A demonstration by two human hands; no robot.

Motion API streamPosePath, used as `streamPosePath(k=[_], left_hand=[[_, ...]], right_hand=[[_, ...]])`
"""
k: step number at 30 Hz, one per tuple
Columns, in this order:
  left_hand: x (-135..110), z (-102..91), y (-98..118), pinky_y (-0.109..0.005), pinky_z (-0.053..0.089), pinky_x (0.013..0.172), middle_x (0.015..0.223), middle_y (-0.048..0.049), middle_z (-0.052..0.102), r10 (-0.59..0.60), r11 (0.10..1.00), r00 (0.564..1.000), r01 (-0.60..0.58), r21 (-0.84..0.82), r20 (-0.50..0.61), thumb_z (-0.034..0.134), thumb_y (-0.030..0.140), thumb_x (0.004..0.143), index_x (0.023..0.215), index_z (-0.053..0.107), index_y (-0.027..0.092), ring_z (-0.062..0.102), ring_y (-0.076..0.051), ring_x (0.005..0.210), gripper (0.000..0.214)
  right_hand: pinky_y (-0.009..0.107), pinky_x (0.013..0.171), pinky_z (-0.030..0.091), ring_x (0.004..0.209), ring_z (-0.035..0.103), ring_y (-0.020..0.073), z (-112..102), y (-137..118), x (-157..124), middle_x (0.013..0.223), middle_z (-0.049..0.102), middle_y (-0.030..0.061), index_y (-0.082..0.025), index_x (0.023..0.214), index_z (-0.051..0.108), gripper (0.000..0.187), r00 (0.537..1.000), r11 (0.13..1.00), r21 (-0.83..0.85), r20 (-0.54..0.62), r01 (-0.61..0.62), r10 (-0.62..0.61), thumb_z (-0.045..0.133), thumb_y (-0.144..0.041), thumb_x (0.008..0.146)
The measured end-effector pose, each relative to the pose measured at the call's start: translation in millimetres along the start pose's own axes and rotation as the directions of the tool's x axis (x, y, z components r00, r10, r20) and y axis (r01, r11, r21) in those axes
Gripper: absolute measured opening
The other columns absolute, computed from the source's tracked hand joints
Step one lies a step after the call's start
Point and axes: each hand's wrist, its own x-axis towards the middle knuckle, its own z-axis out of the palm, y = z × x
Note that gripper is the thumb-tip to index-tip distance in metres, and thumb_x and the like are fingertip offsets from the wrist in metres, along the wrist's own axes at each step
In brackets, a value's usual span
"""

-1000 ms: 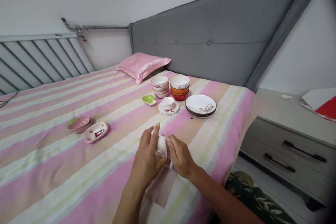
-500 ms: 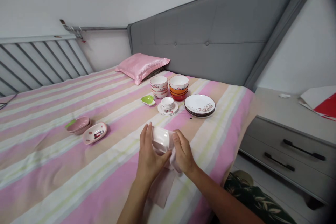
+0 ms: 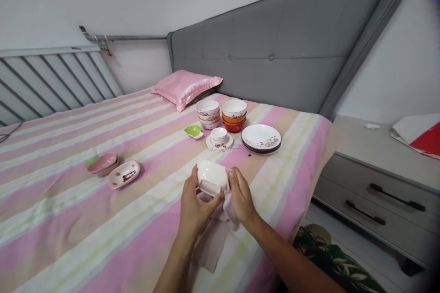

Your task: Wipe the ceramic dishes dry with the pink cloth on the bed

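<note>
Above the near part of the bed, a small white dish (image 3: 210,176) is held with its smooth underside toward me. My left hand (image 3: 195,203) grips its left end, thumb along the near edge and fingers at the far side. At the dish's right end, my right hand (image 3: 242,196) is closed on a pale pink cloth (image 3: 213,242), pressing it against the dish. The cloth's loose end hangs down over the bedding. The dish's inner side faces away and is hidden.
On the striped bed sheet (image 3: 154,219) are stacked patterned bowls (image 3: 208,115), orange and red bowls (image 3: 234,119), small bowls on saucers (image 3: 220,139), dark-rimmed plates (image 3: 261,138), a green leaf dish (image 3: 194,132), and pink dishes (image 3: 103,163) beside a dotted dish (image 3: 124,174). A nightstand (image 3: 378,192) stands right.
The dish has turned in my hands, so more of its white underside shows. My left fingers have slid lower along its end, and my right hand has shifted slightly with the cloth.
</note>
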Motion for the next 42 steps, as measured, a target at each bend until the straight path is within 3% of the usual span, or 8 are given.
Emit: streamPosePath(k=[4,10,22,29,34,38,40,42], left_hand=[[2,-7.5,0,-0.039,0.046,0.087,0.124,-0.0105,0.048,0.170,0.971,0.985,-0.171,0.167,0.020,0.072,0.028,0.059,0.137,0.032,0.026,0.049,-0.026,0.110,0.088],[4,-20.5,9,-0.041,0.041,0.094,0.127,-0.0108,0.044,0.335,0.850,0.934,-0.357,0.388,0.125,0.068,0.024,0.064,0.138,0.029,0.026,0.044,-0.027,0.117,0.084],[4,-24.7,3,-0.042,0.044,0.089,0.136,-0.0113,0.038,0.408,0.648,0.860,-0.509,0.567,0.307,0.060,0.011,0.068,0.139,0.027,0.033,0.046,-0.029,0.117,0.081],[5,-22.5,1,-0.044,0.043,0.092,0.139,-0.0111,0.036,0.400,0.665,0.855,-0.519,0.537,0.331,0.058,0.009,0.069,0.139,0.028,0.033,0.042,-0.030,0.122,0.080],[5,-21.2,-2,-0.048,0.035,0.100,0.148,-0.0112,0.022,0.324,0.825,0.912,-0.402,0.397,0.250,0.062,0.013,0.067,0.143,0.014,0.029,0.028,-0.030,0.133,0.091],[3,-12.3,-3,-0.048,0.038,0.097,0.145,-0.0170,0.029,0.058,0.993,0.979,-0.077,0.093,0.193,0.078,0.030,0.055,0.142,0.018,0.022,0.041,-0.033,0.123,0.107],[0,-5.2,0,-0.044,0.043,0.093,0.141,-0.0176,0.035,-0.091,0.988,0.974,0.115,-0.105,0.208,0.079,0.032,0.055,0.142,0.020,0.021,0.050,-0.031,0.115,0.105],[-3,1.8,4,-0.040,0.047,0.089,0.136,-0.0159,0.042,-0.172,0.943,0.964,0.221,-0.248,0.203,0.077,0.033,0.058,0.141,0.021,0.022,0.053,-0.029,0.112,0.101]], right_hand=[[0.023,0.058,0.037,0.061,0.043,0.0120,-1,1,-1,0.067,0.043,-0.0029,-0.022,0.076,0.040,0.028,0.999,0.998,-0.048,0.021,0.038,-0.037,0.027,-0.040,0.093],[0.023,0.053,0.032,0.055,0.039,0.0108,-1,4,-5,0.062,0.039,-0.0048,-0.022,0.072,0.037,0.028,0.994,0.992,-0.104,0.094,0.072,-0.062,0.027,-0.036,0.094],[0.023,0.050,0.029,0.052,0.037,0.0103,-2,3,-7,0.059,0.038,-0.0056,-0.022,0.071,0.034,0.026,0.986,0.981,-0.161,0.143,0.106,-0.083,0.028,-0.034,0.094],[0.023,0.052,0.030,0.055,0.036,0.0104,-2,4,-4,0.061,0.038,-0.0055,-0.022,0.072,0.037,0.026,0.987,0.993,-0.100,0.154,0.066,-0.050,0.030,-0.036,0.093],[0.022,0.055,0.033,0.058,0.035,0.0111,-2,5,1,0.064,0.036,-0.0045,-0.022,0.071,0.037,0.029,0.995,1.000,-0.005,0.097,-0.016,0.017,0.031,-0.041,0.092],[0.022,0.058,0.035,0.062,0.038,0.0117,-3,6,4,0.068,0.037,-0.0036,-0.022,0.073,0.038,0.029,0.998,0.994,0.090,0.026,-0.062,0.060,0.032,-0.043,0.091],[0.022,0.060,0.036,0.063,0.039,0.0119,-3,6,4,0.069,0.038,-0.0035,-0.022,0.073,0.039,0.029,0.997,0.992,0.109,0.039,-0.066,0.062,0.033,-0.044,0.091],[0.022,0.059,0.035,0.062,0.038,0.0118,-3,4,3,0.067,0.036,-0.0038,-0.022,0.072,0.039,0.030,0.997,0.994,0.098,0.067,-0.055,0.049,0.033,-0.045,0.091]])
